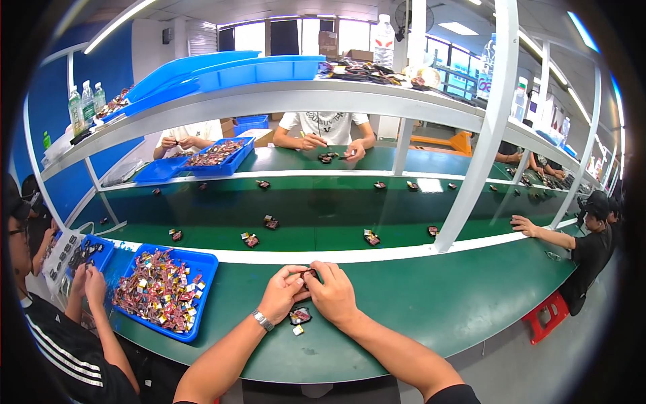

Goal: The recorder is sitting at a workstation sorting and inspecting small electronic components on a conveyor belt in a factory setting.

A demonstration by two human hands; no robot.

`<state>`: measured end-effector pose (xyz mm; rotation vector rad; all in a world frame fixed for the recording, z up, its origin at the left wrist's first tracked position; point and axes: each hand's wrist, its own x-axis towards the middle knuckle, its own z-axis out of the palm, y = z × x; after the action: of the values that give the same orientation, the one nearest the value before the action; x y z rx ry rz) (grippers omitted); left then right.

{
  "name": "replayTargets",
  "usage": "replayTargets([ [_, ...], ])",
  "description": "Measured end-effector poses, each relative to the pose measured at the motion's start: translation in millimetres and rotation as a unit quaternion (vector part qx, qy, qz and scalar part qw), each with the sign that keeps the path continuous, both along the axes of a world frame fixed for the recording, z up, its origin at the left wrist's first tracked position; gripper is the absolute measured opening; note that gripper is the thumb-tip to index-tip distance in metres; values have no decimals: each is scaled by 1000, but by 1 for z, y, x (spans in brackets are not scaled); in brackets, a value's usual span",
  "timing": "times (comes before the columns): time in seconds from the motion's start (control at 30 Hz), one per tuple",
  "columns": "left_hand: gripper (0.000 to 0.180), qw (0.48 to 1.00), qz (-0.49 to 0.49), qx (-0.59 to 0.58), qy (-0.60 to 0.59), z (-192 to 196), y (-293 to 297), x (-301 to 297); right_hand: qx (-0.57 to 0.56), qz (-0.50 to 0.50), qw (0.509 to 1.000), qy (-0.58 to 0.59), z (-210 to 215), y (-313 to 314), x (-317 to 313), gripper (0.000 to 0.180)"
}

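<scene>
Fingers bent together, my left hand (282, 296) and my right hand (331, 296) meet over the green bench. Between their fingertips is a small black part (310, 273), mostly covered, so its exact kind does not show. Just below my hands, on the bench top, lies a small dark-rimmed assembly (300, 314) with reddish pieces and wires. Beside it, nearer to me, is a little white and yellow piece (298, 330). A metal-band watch (263, 320) sits on my left wrist.
Left of my hands stands a blue tray (210, 269) heaped with small red, white and yellow parts. A white shelf post (481, 145) rises at the right. Beyond the white ledge, a green conveyor belt (323, 202) carries scattered assemblies. Co-workers sit left, right and opposite.
</scene>
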<state>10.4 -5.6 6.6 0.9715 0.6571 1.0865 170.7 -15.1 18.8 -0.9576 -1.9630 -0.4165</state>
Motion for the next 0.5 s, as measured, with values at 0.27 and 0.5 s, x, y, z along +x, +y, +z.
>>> replayTargets([
  [0.27,33,999,34,-1,-30,1,3,-10,-65,72,995,28,-2,8,-7,31],
  [0.5,36,991,86,67,81,1,17,-16,-114,-77,984,114,-14,115,47,32],
])
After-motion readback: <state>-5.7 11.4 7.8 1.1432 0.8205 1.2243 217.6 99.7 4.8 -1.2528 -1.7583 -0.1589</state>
